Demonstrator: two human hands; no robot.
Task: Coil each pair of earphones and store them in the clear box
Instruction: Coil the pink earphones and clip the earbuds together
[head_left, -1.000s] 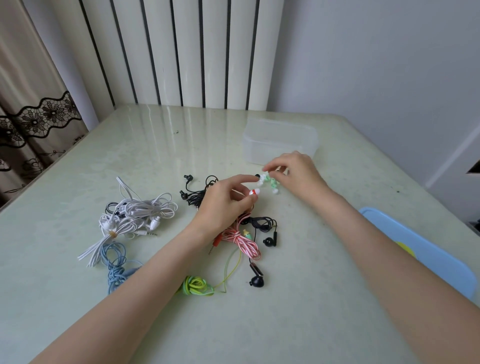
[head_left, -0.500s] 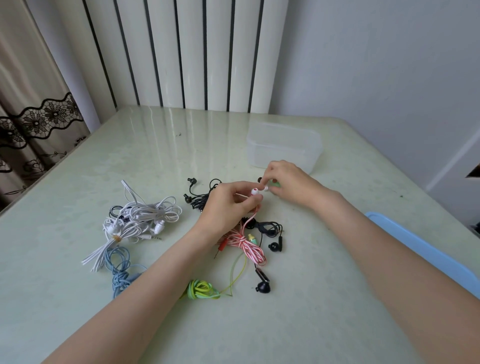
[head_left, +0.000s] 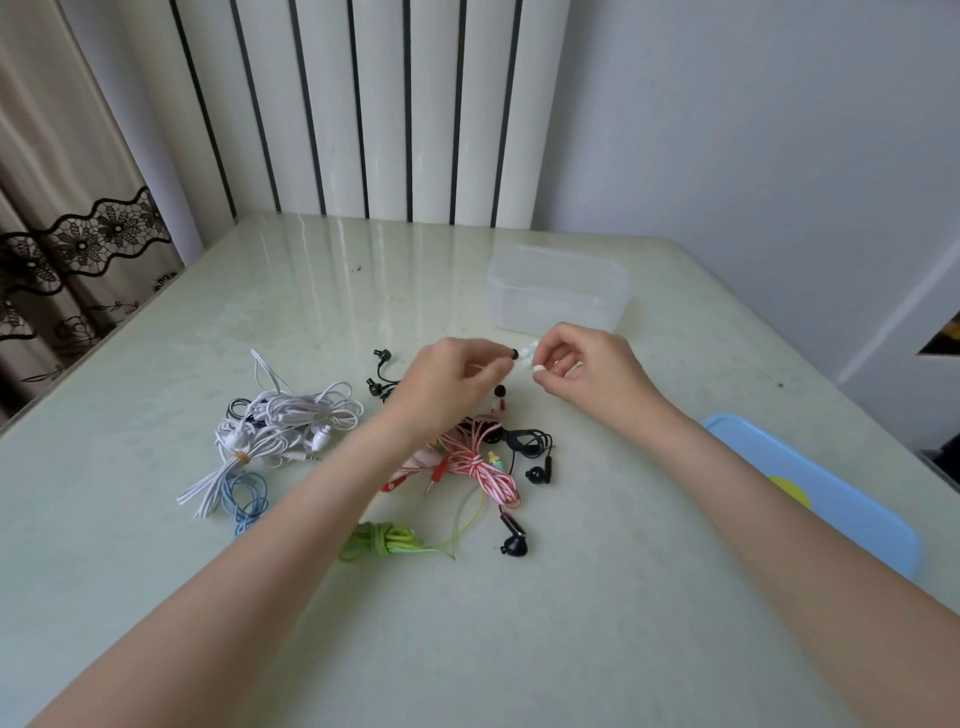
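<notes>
The clear box (head_left: 551, 313) stands empty at the far middle of the table. Just in front of it, my left hand (head_left: 453, 383) pinches a small black-tipped earbud (head_left: 514, 354), and a second bud (head_left: 500, 393) hangs below its fingers. My right hand (head_left: 589, 370) pinches a white earbud (head_left: 540, 368) a short gap away. Under my left wrist lies the red-and-white striped earphone cord (head_left: 482, 468) in a loose tangle, mixed with black earphones (head_left: 531, 451). White earphones (head_left: 291, 420), a blue cord (head_left: 247, 498) and a coiled green cord (head_left: 383, 538) lie to the left and front.
A light blue lid (head_left: 841, 519) with a yellow patch lies at the table's right edge. Another black pair (head_left: 381, 375) sits behind my left hand. A curtain hangs past the left edge, a ribbed white panel behind.
My hands have drawn slightly apart; the right one now holds the white earbud off to the right of the left hand's fingertips. The piles on the table lie as before.
</notes>
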